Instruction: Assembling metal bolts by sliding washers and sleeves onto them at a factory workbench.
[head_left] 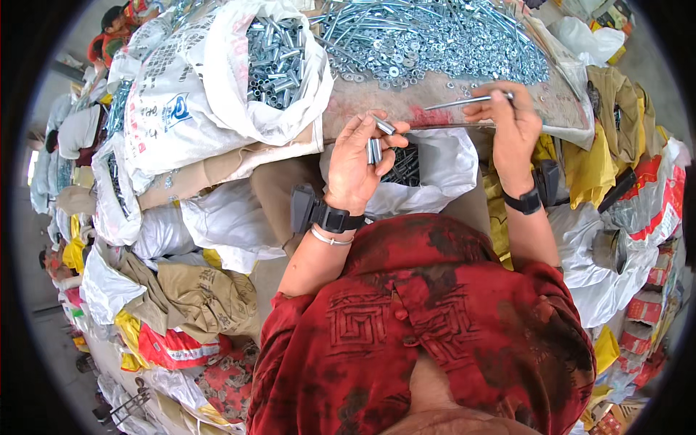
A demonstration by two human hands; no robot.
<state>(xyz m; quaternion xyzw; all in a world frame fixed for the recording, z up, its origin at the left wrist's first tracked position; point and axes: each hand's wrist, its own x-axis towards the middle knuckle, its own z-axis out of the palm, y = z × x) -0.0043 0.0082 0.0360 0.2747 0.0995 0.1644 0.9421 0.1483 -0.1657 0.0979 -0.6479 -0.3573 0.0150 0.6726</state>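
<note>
Several short silvery metal sleeves (374, 151) sit in the fingers of my left hand (349, 165), which is closed around them above the work table's near edge. My right hand (516, 132) pinches a long thin metal bolt (458, 104) whose tip points left, toward the other hand. Just beyond both hands lies a heap of loose bolts and washers (413, 58) on the table's stained cover (362, 98). Below and between the hands, an open white bag (446, 170) holds dark, long metal pieces (406, 165), partly hidden by my left hand.
At the left of the table, a large white woven sack (174, 109) is rolled open on many metal sleeves (279, 72). Yellow and tan sacks (616, 109) crowd the right side. More sacks (206, 293) lie at lower left. Other people (112, 36) are at the far left.
</note>
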